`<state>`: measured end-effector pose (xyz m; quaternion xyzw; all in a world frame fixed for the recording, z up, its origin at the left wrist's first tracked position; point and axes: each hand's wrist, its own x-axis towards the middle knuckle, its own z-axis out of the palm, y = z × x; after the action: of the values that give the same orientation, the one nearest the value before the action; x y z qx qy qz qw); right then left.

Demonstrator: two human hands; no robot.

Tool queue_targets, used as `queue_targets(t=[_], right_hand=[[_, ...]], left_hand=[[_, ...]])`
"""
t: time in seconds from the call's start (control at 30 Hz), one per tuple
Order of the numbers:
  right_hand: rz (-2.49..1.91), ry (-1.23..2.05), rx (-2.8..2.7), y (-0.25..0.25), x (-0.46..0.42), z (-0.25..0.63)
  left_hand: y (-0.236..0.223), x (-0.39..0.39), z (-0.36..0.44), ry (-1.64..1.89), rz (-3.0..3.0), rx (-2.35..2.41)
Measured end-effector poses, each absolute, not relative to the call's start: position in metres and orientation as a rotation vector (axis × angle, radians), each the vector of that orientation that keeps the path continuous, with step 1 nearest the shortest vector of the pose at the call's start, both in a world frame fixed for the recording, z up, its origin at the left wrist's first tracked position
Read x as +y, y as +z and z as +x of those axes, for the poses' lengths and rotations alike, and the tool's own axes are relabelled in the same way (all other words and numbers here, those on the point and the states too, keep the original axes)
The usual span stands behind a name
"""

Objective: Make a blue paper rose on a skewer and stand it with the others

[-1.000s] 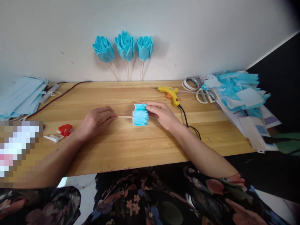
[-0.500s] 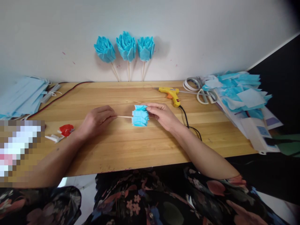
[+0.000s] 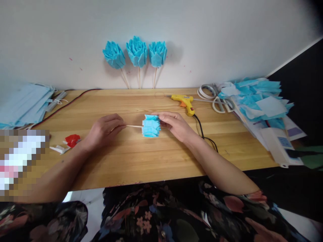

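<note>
A blue fabric flower [image 3: 150, 127] lies sideways over the middle of the table, its petals layered around a thin wooden stick [image 3: 134, 126]. My left hand [image 3: 107, 128] is closed on the stick's far end, left of the petals. Thumb and fingers of my right hand [image 3: 173, 122] pinch a petal at the flower's upper right edge; some of those fingers are hidden behind it. Three finished-looking blue flowers on sticks lean against the wall, the middle flower [image 3: 136, 52] standing tallest.
A yellow glue gun [image 3: 185, 101] lies behind my right hand, its black cord running forward. Tape [image 3: 207, 91], scissors [image 3: 222, 104] and a pile of blue fabric pieces [image 3: 262, 101] are at the right. Flat face masks [image 3: 27, 104] are stacked at the left, near a red wrapper [image 3: 72, 140].
The whole view has shifted down very slightly. Both hands keep the same hold on the flower and stick.
</note>
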<state>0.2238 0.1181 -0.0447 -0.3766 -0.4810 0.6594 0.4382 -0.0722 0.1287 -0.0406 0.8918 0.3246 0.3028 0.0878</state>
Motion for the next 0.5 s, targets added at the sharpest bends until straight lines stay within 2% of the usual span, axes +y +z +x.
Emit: queue_targets(t=[0.5], right_hand=[[-0.932,1.607,-1.291,-0.0467,0.1170,0.2255]], left_hand=[[-0.0407,0.1287,-0.0720,0.917,2.701,0.905]])
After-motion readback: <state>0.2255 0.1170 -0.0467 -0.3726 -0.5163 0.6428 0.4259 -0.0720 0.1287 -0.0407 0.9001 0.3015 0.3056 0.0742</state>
